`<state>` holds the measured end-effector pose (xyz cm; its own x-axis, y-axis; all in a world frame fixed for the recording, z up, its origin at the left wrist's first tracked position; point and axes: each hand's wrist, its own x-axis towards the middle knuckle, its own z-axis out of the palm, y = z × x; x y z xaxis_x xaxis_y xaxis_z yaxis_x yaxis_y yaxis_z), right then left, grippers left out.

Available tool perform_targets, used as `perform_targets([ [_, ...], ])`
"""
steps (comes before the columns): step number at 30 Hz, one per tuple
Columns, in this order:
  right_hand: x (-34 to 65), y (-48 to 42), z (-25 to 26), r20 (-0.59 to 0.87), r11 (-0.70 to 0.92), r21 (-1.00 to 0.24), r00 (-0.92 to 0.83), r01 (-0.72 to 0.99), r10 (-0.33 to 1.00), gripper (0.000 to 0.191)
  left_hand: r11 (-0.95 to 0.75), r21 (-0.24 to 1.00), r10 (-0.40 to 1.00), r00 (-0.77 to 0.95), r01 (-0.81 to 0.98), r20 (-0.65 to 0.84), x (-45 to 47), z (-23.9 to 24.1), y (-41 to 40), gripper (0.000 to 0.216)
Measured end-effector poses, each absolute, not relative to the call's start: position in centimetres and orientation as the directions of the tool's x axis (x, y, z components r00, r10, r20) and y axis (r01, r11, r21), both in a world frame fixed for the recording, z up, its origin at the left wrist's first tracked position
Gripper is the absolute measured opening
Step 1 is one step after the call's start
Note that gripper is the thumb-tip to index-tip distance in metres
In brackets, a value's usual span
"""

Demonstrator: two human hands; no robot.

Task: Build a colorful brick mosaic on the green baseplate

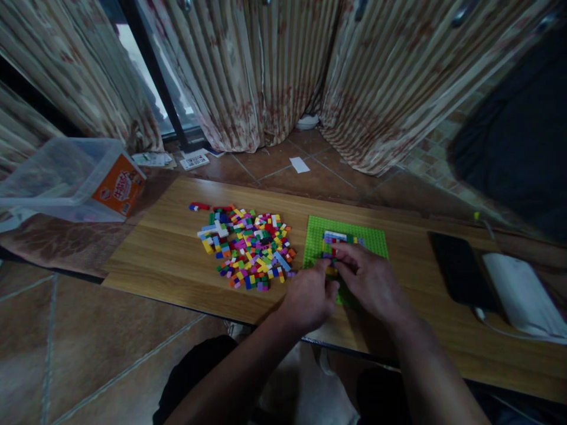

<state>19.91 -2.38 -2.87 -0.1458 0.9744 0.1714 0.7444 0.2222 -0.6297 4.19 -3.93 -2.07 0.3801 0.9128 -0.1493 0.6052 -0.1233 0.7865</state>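
A green studded baseplate [376, 239] lies on the wooden bench, with building bricks of several colours [339, 236] set on it in rows. My left hand [312, 295] is over the plate's near left part, its fingers curled in and the fingertips at the bricks. From the right, my right hand [370, 280] reaches over the plate with thumb and index finger pinched close to the left fingertips. The fingers hide most of what lies between them. Left of the plate, a wide pile of loose bricks [252, 245] in many colours is spread on the wood.
The wooden bench [155, 248] runs across the view. At its right lie a black phone [463, 268] and a white device [522, 289] with a cable. A clear plastic box [66, 177] with an orange label stands beyond the left end. Curtains [248, 71] hang behind.
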Motion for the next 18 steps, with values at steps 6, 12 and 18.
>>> perform_targets([
  [6,20.35,-2.41,-2.67,0.191,0.208,-0.641,-0.109,0.738,0.976,0.024,-0.127,0.767,0.919,0.365,0.629,-0.147,4.26,-2.25,-3.93,0.044],
  [12,20.54,-2.58,-2.16,0.200,0.229,-0.619,-0.132,0.752,0.971,0.013,-0.146,0.747,0.921,0.365,0.649,-0.138,4.40,-2.13,-3.97,0.043],
  [18,20.05,-2.37,-2.08,0.203,0.204,-0.614,-0.097,0.762,0.974,0.013,-0.150,0.737,0.916,0.372,0.659,-0.147,4.39,-2.06,-4.01,0.043],
])
